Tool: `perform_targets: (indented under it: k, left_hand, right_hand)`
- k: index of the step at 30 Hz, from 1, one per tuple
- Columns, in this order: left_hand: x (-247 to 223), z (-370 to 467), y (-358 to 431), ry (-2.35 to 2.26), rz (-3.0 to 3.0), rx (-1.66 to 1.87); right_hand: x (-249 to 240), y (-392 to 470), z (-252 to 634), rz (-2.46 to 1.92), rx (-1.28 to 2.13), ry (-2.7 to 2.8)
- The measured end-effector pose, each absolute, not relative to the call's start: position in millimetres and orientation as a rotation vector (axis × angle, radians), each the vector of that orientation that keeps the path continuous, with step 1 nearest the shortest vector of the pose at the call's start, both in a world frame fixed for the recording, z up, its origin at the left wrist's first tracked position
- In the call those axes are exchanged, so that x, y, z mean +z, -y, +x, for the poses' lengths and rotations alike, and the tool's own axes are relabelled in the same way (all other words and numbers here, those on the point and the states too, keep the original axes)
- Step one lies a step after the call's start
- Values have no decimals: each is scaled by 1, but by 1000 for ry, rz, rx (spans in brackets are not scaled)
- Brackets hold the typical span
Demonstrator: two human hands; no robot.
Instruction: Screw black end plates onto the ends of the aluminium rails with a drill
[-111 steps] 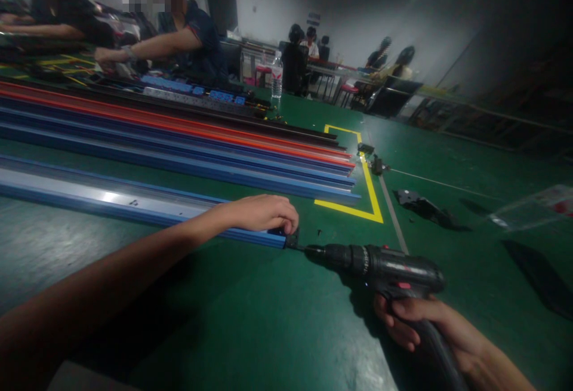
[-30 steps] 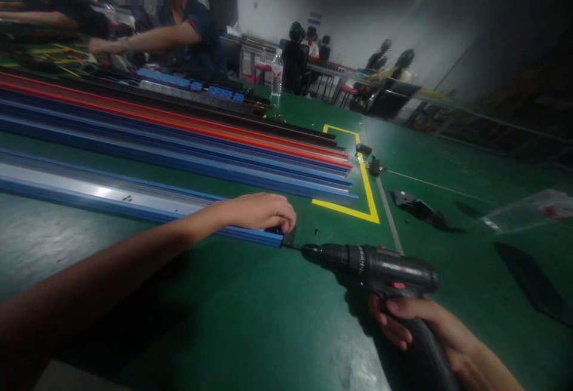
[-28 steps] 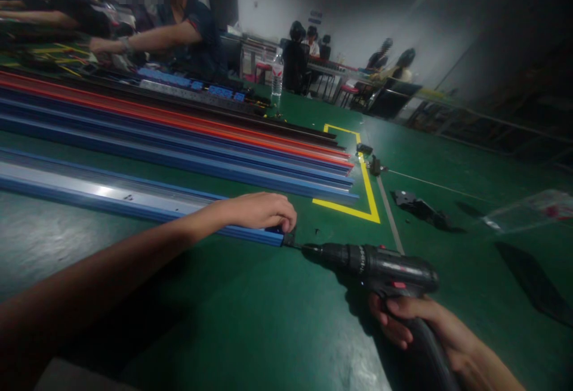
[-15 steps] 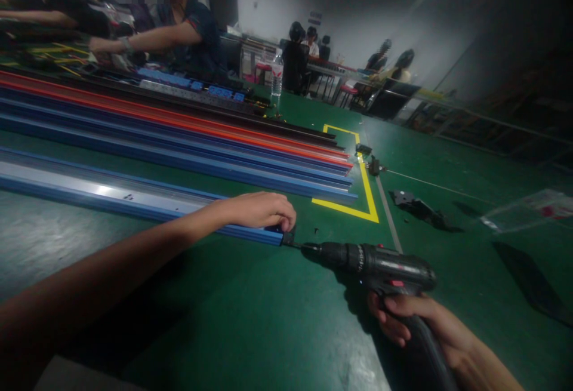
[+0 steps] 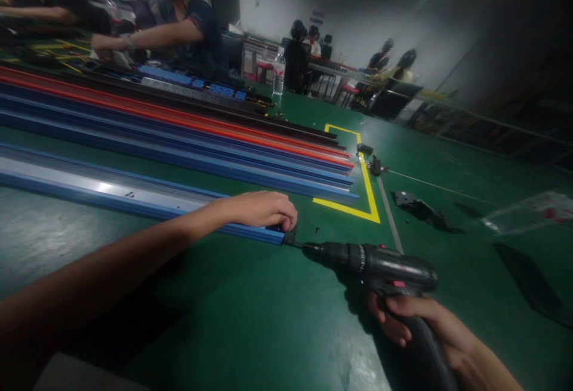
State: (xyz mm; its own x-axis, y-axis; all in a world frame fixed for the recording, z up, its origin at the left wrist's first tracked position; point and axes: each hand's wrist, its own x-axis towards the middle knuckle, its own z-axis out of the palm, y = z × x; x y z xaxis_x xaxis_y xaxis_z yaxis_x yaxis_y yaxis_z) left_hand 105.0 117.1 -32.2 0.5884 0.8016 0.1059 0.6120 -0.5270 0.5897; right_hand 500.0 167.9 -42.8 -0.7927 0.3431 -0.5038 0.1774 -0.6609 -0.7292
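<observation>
The right hand (image 5: 432, 310) wraps its fingers round a drill (image 5: 394, 268), lower right. At centre, the left hand (image 5: 264, 209) curls its fingers over a blue rail (image 5: 152, 196); whether they pinch is unclear.

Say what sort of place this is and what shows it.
Probably an assembly workshop: a power drill in the right hand, a row of long coloured rails, and a co-worker across the green worktop.

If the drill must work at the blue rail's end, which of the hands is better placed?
Probably the right hand: it grips the drill, whose bit points at the black end piece. The left hand lies over the blue rail.
</observation>
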Motion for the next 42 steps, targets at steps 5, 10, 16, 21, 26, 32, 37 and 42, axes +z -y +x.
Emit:
perform_targets:
  k: [5,10,16,21,26,32,37,42]
  left_hand:
    - [-32,105,-117,-1127,2313,511]
    - [-32,106,-117,-1132,2307,507]
    - [-33,105,-118,-1118,2294,540]
    - [-33,105,-118,-1125,2296,529]
    - [-32,106,-118,-1124,2302,518]
    - [-33,105,-118,-1110,2299,539]
    - [-32,106,-117,-1132,2308,517]
    - [-32,107,-117,-1127,2329,509]
  right_hand:
    - [-42,-167,500,-993,2595,1239]
    - [-41,-166,500,-1006,2576,1258]
    - [-42,-166,500,-1017,2575,1230]
    - [-43,-166,499,-968,2579,1274]
    - [-46,-167,500,-951,2584,1287]
    - [-48,-168,501,-922,2586,1301]
    - [-49,-169,503,-906,2590,1292]
    - [-48,-168,502,-889,2595,1288]
